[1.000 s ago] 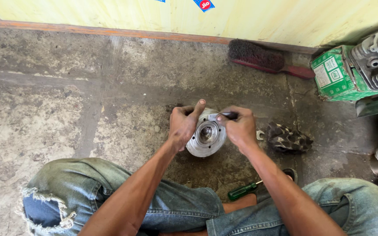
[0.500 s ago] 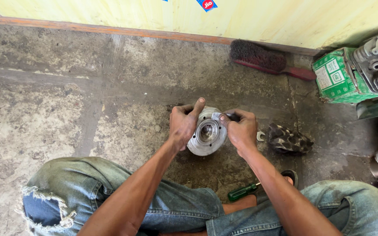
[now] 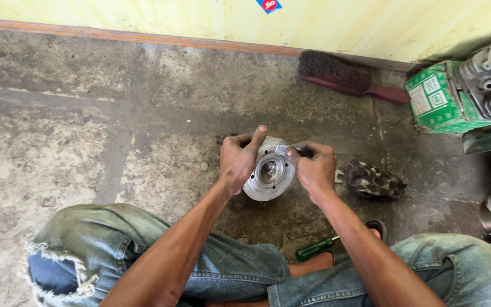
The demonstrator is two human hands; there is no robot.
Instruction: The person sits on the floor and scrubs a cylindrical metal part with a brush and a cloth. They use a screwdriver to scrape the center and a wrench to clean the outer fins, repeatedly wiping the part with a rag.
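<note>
Round silver-grey metal hub [image 3: 268, 176] with a recessed centre sat on the stained concrete floor [image 3: 86, 131], between your knees and the far wall. Your left hand [image 3: 238, 159] wrapped its left side, fingers curled around the rim and the thumb lifted over the far edge. Your right hand [image 3: 315, 168] was closed around a small flat metal blade [image 3: 284, 150], pinching it against the hub's far-right rim. Just right of that hand lay a dark patterned rag [image 3: 375, 181]. A green-handled screwdriver [image 3: 315, 249] rested near your right leg. Far right, a red-handled brush [image 3: 345, 78] lay along the wall, beside a green cardboard box [image 3: 436, 102].
</note>
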